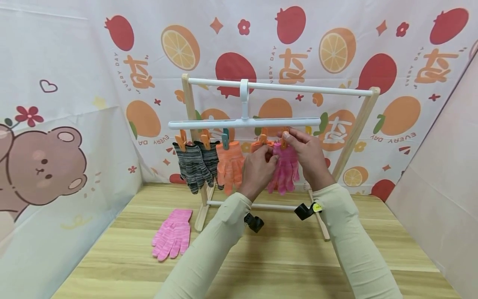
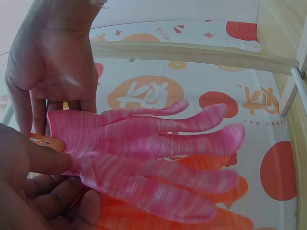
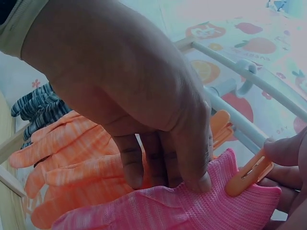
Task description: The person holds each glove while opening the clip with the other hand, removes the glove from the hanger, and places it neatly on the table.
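Observation:
A pink knit glove [image 1: 285, 168] hangs fingers-down at the right end of the white hanger [image 1: 209, 123]. My left hand [image 1: 259, 168] pinches its cuff [image 3: 206, 191], thumb on the near side. At the top of the cuff sits an orange clothespin [image 3: 249, 172], which my right hand [image 1: 311, 155] pinches between thumb and fingers. Just left of it another orange clothespin [image 1: 264, 136] holds an orange glove [image 2: 144, 215], mostly hidden behind my left hand in the head view. A teal clothespin [image 1: 225, 139] holds a second orange glove [image 1: 230, 166].
Two grey-black striped gloves [image 1: 192, 166] hang at the hanger's left end from orange clothespins [image 1: 181, 140]. The hanger hooks over the top bar [image 1: 298, 87] of a wooden-legged rack [image 1: 356, 128]. A loose pink glove [image 1: 173, 234] lies on the wooden table [image 1: 112, 257], left of the rack.

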A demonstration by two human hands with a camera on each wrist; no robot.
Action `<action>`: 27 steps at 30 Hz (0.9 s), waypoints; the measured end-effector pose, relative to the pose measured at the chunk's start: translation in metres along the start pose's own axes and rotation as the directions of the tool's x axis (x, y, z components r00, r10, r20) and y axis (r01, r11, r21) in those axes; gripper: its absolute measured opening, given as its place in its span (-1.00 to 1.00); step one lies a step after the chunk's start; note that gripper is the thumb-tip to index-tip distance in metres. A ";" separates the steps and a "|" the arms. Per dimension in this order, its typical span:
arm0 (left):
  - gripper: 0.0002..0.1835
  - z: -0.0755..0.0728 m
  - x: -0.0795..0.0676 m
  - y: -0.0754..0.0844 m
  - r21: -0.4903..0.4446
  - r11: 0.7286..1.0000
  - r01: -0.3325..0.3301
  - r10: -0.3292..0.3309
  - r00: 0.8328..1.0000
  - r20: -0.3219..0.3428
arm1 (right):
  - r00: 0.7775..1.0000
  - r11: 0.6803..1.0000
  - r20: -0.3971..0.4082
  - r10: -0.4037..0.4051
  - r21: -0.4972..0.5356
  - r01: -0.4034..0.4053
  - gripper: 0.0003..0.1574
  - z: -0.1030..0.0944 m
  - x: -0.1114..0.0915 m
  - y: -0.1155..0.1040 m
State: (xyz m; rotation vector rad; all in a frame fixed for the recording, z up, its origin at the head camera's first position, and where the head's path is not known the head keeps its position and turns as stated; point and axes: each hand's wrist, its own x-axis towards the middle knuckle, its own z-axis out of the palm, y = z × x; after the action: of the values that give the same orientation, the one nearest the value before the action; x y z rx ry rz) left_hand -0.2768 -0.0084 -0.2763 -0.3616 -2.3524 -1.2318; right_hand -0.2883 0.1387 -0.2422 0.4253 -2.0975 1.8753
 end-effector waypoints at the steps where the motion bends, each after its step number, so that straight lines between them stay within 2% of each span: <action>1: -0.88 0.000 0.000 0.000 -0.001 1.000 -0.001 0.001 1.000 0.000 | 1.000 1.000 -0.003 -0.001 0.000 0.001 -0.44 0.000 0.000 0.000; 6: -0.88 0.000 -0.002 0.001 -0.005 1.000 -0.009 0.009 1.000 0.003 | 0.999 1.000 -0.038 0.009 -0.014 -0.009 -0.47 0.001 0.001 0.000; 17: -0.87 -0.002 -0.005 -0.002 -0.003 1.000 -0.007 0.007 1.000 0.019 | 0.994 0.999 -0.106 0.011 0.038 -0.007 -0.51 0.005 0.004 -0.001; 27: -0.88 -0.009 -0.012 -0.009 0.017 0.999 -0.027 0.026 0.998 0.064 | 0.993 0.999 -0.118 0.006 0.038 -0.001 -0.53 0.006 0.003 0.001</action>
State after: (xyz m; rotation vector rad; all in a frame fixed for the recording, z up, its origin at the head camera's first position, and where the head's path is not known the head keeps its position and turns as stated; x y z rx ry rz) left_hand -0.2677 -0.0211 -0.2841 -0.4308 -2.4026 -1.2035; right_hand -0.2921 0.1327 -0.2427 0.3114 -1.9908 1.8960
